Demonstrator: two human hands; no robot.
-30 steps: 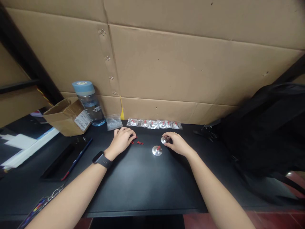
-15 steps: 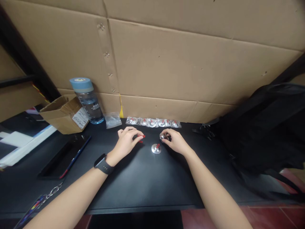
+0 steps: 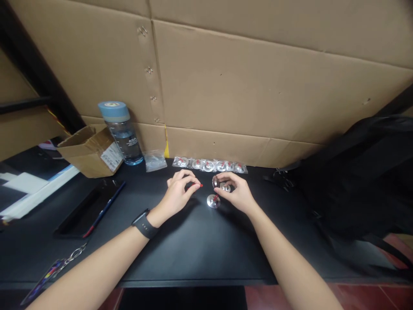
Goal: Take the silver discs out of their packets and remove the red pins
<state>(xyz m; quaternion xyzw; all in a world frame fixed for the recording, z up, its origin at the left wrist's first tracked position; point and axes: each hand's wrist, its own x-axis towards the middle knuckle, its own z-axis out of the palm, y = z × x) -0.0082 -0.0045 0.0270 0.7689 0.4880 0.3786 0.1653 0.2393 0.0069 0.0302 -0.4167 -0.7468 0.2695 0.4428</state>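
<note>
My left hand (image 3: 179,193) pinches a small red piece (image 3: 200,185) between thumb and forefinger, just above the black table (image 3: 193,245). A black watch sits on that wrist. My right hand (image 3: 235,193) holds a small silver metal disc (image 3: 217,183) in its fingertips, a short way to the right of the red piece. A second silver disc with a red piece in its middle (image 3: 213,201) lies on the table below the two hands.
A row of small clear bags with silver discs (image 3: 209,165) lies along the cardboard wall. A blue-capped water bottle (image 3: 121,132), an open carton (image 3: 91,152) and an empty clear bag (image 3: 155,160) stand at the left. A black backpack (image 3: 361,172) fills the right. A pen and keyring lie front left.
My left hand picked a red piece off the table and moved right with it. My right hand lifted its silver disc and drew closer to the left hand.
</note>
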